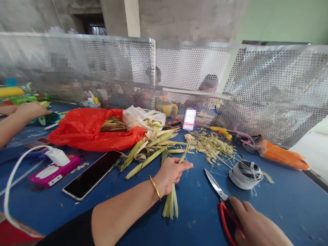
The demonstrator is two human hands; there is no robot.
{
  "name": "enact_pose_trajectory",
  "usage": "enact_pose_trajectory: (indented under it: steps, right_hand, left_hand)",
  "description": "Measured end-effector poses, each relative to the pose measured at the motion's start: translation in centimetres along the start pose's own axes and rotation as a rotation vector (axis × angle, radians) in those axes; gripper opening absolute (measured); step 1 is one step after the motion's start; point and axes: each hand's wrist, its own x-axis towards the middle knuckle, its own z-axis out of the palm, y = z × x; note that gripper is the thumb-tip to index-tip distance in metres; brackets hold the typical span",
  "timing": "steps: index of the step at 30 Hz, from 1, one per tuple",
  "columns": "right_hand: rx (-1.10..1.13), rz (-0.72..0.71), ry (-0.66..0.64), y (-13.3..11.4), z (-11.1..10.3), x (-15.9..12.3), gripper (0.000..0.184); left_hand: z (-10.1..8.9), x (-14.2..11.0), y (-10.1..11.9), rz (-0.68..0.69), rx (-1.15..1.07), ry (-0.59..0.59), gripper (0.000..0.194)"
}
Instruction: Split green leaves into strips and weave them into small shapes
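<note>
My left hand (171, 174) is closed around a small bundle of pale green plant strips (170, 205). The strips fan out below the fist, and a short end sticks up above the fingers. My right hand (257, 222) grips a pair of scissors (222, 201) by the red handles, partly cut off by the bottom edge. Their silver blades look closed and point away toward the table's middle. A spool of white string (245, 175) stands beyond the right hand. Just past my left hand lies a pile of long green-yellow stalks and leaves (147, 155).
A phone (93, 174), a magenta power strip (56, 171) and a red plastic bag (77, 131) lie left. Trimmed scraps (214, 147), a yellow glue gun (221, 132) and an orange packet (283, 154) lie right. Perforated metal panels (189, 68) stand behind. A co-worker's hands (32, 111) are far left.
</note>
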Motion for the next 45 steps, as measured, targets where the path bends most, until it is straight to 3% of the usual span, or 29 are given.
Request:
enact_pose_trajectory:
  steps: [3,7,10,12,14,17,20,27,34,38,45]
  right_hand:
    - [0.233,0.103,0.041,0.2,0.2,1.0,0.051]
    - [1.008,0.067,-0.074,-0.9,-2.5,2.0,0.047]
    - [1.535,0.002,-0.212,-3.6,-5.0,2.1,0.053]
    - [1.737,0.087,-0.338,-5.7,-5.8,2.1,0.047]
    - [1.872,0.084,-0.469,-7.4,-5.6,2.1,0.044]
    - [2.041,-0.045,-0.604,-8.5,-4.0,2.2,0.062]
    - [2.116,-0.118,-0.718,-8.5,-3.0,2.1,0.072]
    - [2.114,-0.069,-0.842,-8.6,-3.1,1.7,0.068]
    - [2.103,-0.132,-0.822,-8.6,-2.1,2.4,0.066]
    - [2.107,-0.115,-0.76,-8.6,-1.8,2.8,0.063]
    - [2.029,-0.026,-0.657,-9.0,-2.6,2.3,0.052]
  left_hand:
    - [0.0,0.0,0.1,0.029,0.014,0.025,0.024]
    - [-0.2,0.3,0.2,0.101,0.05,0.078,0.024]
    - [-0.3,0.6,0.1,0.186,0.067,0.127,0.024]
    - [-0.4,0.9,0.0,0.227,0.072,0.151,0.023]
    - [-0.5,1.1,0.0,0.253,0.079,0.175,0.021]
    - [-0.7,1.3,0.1,0.284,0.072,0.204,0.021]
    - [-1.0,1.6,0.0,0.309,0.094,0.226,0.023]
    - [-1.2,2.2,-0.6,0.359,0.252,0.291,0.019]
    - [-1.1,1.5,-0.5,0.48,0.377,0.259,0.019]
    - [-0.8,1.2,-0.6,0.469,0.444,0.25,0.032]
    - [-0.4,0.7,-0.3,0.416,0.422,0.18,0.03]
